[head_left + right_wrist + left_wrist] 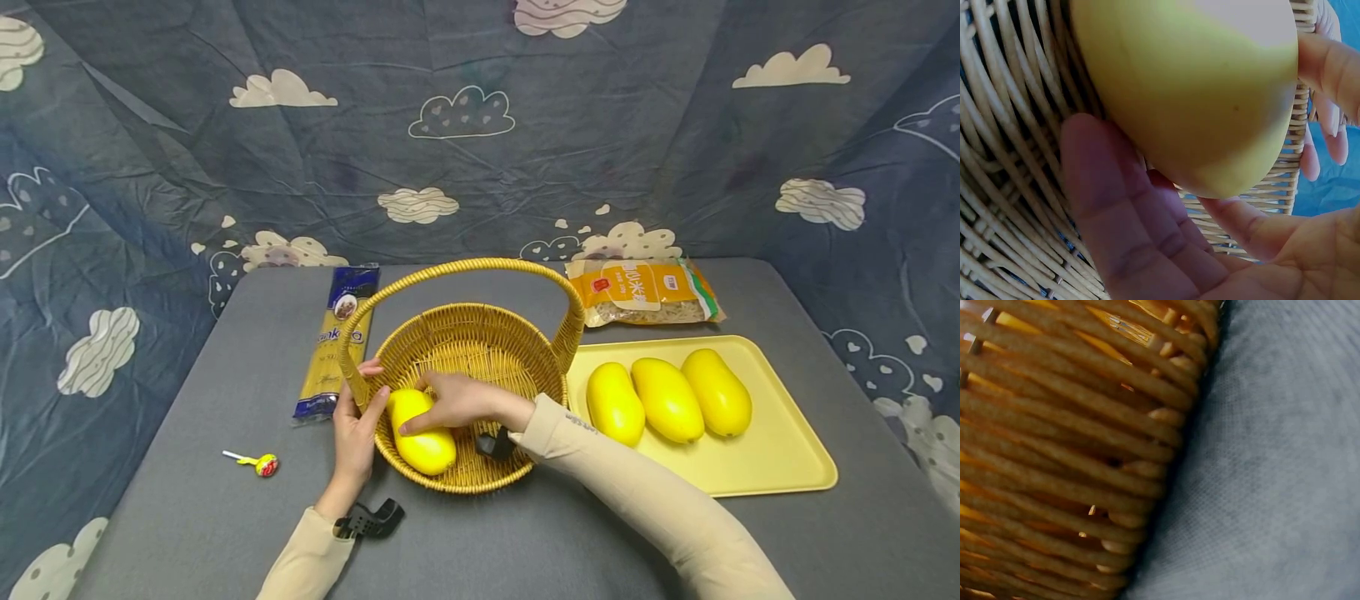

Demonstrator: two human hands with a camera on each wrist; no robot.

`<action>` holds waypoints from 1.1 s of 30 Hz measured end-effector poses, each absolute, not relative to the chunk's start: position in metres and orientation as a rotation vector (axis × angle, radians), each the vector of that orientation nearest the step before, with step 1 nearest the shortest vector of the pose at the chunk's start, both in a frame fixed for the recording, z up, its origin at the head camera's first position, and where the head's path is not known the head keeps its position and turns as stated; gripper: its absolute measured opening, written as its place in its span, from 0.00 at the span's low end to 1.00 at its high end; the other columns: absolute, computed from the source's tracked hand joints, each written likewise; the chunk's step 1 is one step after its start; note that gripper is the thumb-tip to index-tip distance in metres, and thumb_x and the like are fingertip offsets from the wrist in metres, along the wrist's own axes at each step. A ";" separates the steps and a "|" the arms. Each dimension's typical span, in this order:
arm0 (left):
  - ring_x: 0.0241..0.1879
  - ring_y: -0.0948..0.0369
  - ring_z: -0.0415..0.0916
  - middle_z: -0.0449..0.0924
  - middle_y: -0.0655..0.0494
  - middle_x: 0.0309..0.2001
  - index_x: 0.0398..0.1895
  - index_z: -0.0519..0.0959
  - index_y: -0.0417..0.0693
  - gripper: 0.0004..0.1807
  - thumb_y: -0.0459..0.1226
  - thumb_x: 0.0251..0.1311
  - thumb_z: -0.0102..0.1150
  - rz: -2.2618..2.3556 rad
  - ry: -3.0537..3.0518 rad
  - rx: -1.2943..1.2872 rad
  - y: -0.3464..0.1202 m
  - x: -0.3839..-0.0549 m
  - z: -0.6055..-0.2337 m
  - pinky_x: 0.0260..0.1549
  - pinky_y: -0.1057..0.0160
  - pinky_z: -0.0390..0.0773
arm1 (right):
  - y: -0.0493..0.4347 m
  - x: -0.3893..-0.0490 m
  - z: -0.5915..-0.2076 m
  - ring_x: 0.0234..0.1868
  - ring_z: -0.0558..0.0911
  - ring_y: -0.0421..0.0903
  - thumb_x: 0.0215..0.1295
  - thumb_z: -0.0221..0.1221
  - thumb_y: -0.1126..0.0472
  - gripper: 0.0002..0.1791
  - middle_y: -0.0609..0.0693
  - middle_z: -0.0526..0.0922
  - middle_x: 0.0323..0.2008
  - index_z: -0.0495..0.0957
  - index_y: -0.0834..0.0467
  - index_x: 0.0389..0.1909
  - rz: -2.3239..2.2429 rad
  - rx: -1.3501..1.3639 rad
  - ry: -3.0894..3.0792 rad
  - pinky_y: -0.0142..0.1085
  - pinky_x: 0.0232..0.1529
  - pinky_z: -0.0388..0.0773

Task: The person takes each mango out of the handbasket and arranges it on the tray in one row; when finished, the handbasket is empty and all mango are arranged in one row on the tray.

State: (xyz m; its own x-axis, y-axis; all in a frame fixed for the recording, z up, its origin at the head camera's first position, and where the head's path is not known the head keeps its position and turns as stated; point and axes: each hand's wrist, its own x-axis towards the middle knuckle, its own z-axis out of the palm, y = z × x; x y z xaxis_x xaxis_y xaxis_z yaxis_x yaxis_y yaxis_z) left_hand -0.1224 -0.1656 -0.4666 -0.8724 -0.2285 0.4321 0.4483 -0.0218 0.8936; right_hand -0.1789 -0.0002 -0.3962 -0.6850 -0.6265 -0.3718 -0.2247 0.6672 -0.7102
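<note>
A golden wicker basket (472, 487) with a tall arched handle stands at the middle of the table; its woven side (1072, 437) fills much of the left wrist view. My left hand (354, 442) holds the basket's left rim by the foot of the handle, thumb on the inner side. Inside the basket, a yellow mango (429, 450) lies against the left wall. My right hand (461, 400) reaches in from the right and grips this mango, with thumb and fingers around it. Close up in the right wrist view, fingers (1122, 212) lie along the mango's (1191, 94) underside.
Three more mangoes (667, 400) lie on a pale yellow tray (780, 467) right of the basket. Behind the tray is an orange-labelled food bag (645, 292). A spaghetti pack (330, 350) lies left of the basket, with a lollipop (262, 464) nearer the front.
</note>
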 end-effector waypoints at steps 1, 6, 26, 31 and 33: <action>0.63 0.55 0.61 0.68 0.42 0.58 0.50 0.67 0.26 0.12 0.24 0.65 0.49 -1.945 -1.801 -0.230 -0.165 -0.122 -0.466 0.62 0.63 0.58 | 0.000 -0.178 -0.396 0.33 0.77 0.44 0.50 0.68 0.41 0.37 0.49 0.77 0.37 0.69 0.57 0.56 -0.843 -0.663 2.273 0.35 0.31 0.77; 0.63 0.54 0.61 0.68 0.40 0.59 0.50 0.67 0.26 0.12 0.24 0.65 0.50 -1.944 -1.801 -0.227 -0.165 -0.122 -0.466 0.63 0.63 0.58 | 0.006 -0.177 -0.395 0.35 0.76 0.44 0.48 0.69 0.43 0.37 0.49 0.77 0.37 0.69 0.58 0.56 -0.802 -0.687 2.293 0.35 0.33 0.76; 0.62 0.55 0.63 0.68 0.39 0.58 0.50 0.67 0.26 0.12 0.23 0.64 0.50 -1.920 -1.788 -0.243 -0.165 -0.122 -0.466 0.63 0.62 0.57 | 0.044 -0.185 -0.383 0.37 0.76 0.44 0.47 0.70 0.44 0.35 0.49 0.78 0.39 0.71 0.53 0.55 -0.636 -0.758 2.407 0.37 0.37 0.74; 0.62 0.55 0.62 0.68 0.39 0.59 0.50 0.67 0.26 0.13 0.23 0.64 0.50 -1.923 -1.791 -0.245 -0.165 -0.122 -0.466 0.63 0.63 0.57 | 0.054 -0.184 -0.379 0.38 0.75 0.45 0.48 0.70 0.44 0.34 0.48 0.78 0.38 0.70 0.51 0.55 -0.644 -0.790 2.398 0.38 0.39 0.73; 0.62 0.55 0.62 0.68 0.39 0.59 0.50 0.67 0.26 0.13 0.23 0.64 0.50 -1.924 -1.792 -0.247 -0.164 -0.122 -0.466 0.63 0.63 0.57 | 0.058 -0.182 -0.376 0.37 0.75 0.45 0.49 0.69 0.44 0.34 0.47 0.77 0.38 0.69 0.51 0.55 -0.678 -0.789 2.391 0.38 0.39 0.72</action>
